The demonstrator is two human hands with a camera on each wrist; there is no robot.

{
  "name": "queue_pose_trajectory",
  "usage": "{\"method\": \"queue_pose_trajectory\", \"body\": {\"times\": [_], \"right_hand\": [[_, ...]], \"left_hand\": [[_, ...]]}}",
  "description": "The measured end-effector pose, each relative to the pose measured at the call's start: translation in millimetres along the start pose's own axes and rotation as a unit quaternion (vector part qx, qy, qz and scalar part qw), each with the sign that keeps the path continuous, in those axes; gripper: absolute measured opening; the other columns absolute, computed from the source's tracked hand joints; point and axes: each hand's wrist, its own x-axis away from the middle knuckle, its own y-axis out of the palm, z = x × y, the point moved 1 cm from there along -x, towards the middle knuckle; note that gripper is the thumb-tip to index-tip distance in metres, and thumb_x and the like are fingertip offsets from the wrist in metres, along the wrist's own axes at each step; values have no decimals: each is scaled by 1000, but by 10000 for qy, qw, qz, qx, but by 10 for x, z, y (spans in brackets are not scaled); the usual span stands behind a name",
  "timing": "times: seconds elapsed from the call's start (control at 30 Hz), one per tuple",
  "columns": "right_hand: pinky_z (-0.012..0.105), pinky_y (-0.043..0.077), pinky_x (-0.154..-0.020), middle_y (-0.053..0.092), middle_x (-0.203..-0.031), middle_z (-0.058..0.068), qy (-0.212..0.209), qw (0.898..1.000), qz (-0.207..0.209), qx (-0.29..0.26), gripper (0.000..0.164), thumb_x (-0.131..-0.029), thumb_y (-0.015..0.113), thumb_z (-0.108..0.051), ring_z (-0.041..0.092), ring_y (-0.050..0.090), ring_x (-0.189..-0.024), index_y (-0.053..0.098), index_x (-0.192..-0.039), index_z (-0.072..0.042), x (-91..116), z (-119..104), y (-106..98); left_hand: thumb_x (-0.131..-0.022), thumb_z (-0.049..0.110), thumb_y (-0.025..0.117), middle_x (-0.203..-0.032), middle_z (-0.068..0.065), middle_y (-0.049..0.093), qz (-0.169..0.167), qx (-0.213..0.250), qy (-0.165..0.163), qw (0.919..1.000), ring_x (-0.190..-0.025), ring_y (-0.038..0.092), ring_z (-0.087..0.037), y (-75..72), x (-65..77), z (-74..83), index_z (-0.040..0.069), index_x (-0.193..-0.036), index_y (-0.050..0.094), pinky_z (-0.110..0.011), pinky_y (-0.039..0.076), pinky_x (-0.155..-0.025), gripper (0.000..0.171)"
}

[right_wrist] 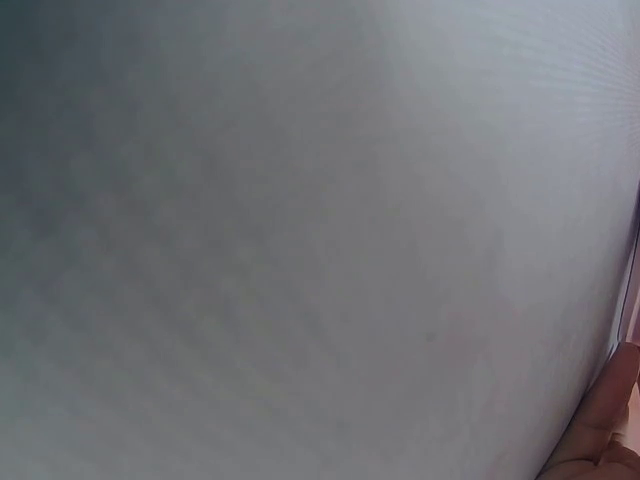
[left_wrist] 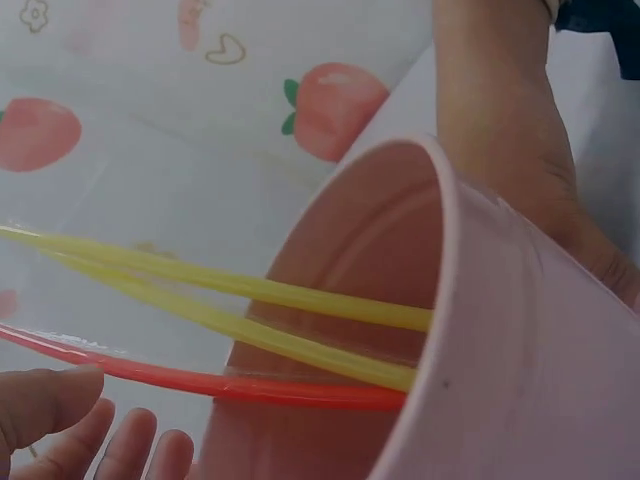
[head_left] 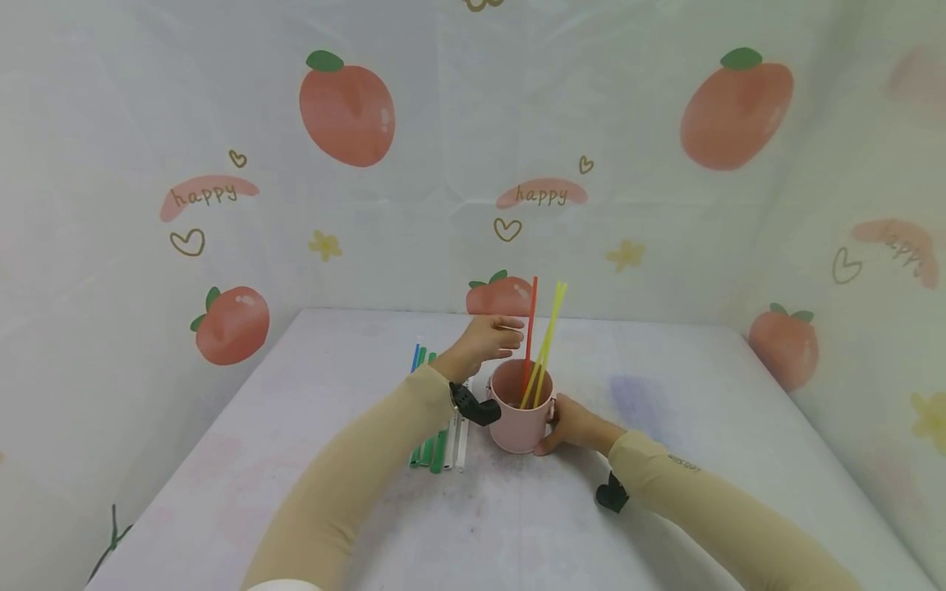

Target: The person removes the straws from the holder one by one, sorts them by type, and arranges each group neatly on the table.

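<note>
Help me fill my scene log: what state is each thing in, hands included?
Pink bucket, upright, straws inside.
Red straw, standing in the bucket.
Yellow straws, leaning in the bucket.
Green sticks, lying on the table.
White sticks, likewise.
Blue stick, likewise, partly hidden.
Left hand, relaxed, gripping nothing, near the red straw.
Right hand, holding the bucket's side.
</note>
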Motion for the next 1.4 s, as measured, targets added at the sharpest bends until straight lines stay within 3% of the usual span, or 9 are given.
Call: {"method": "queue_pose_trajectory", "body": {"times": [0.33,0.73,0.9,1.1,1.23,1.4], "right_hand": [[53,36,-110,57,-130,23,78,9999,29,59,75,-62,92,-9,37,51,-125,50,-123,6,11,-10,-6],[52,38,-109,59,-128,22,-19,9999,-9,112,73,-62,92,-9,36,52,-124,51,-122,6,24,-5,-7],[52,39,-109,61,-124,20,-50,9999,52,118,69,-61,92,-8,34,54,-121,52,-116,5,16,0,-5],[52,37,-110,59,-127,21,-90,9999,63,27,72,-61,92,-6,35,52,-124,52,-119,5,4,9,4],[52,37,-110,59,-128,21,-138,9999,53,26,71,-61,92,-6,35,51,-125,52,-119,5,5,10,2],[52,38,-109,61,-124,19,-182,9998,81,59,69,-60,92,-6,33,53,-122,53,-117,4,12,13,3]], "left_hand": [[-91,13,67,-112,-12,69,-46,-499,-207,9985,-107,64,-24,83,-27,-70,4,-121,63,-47,45,-105,32],[-90,9,67,-107,-11,68,74,-544,-7,9985,-98,63,-19,125,-26,-126,1,-111,66,-36,51,-95,23],[-91,10,67,-105,-11,69,142,-433,-57,9989,-97,66,-19,111,-34,-125,2,-111,66,-37,51,-96,21],[-91,6,66,-110,-16,68,254,49,-7,9997,-93,67,-19,86,-30,-87,-2,-113,64,-37,56,-90,24],[-91,4,66,-104,-14,68,326,327,107,9989,-87,66,-17,58,-21,-56,-3,-114,64,-37,57,-88,24],[-91,4,65,-99,-10,65,373,563,216,9975,-97,66,-27,0,0,3,-2,-115,63,-44,53,-95,24]]}}
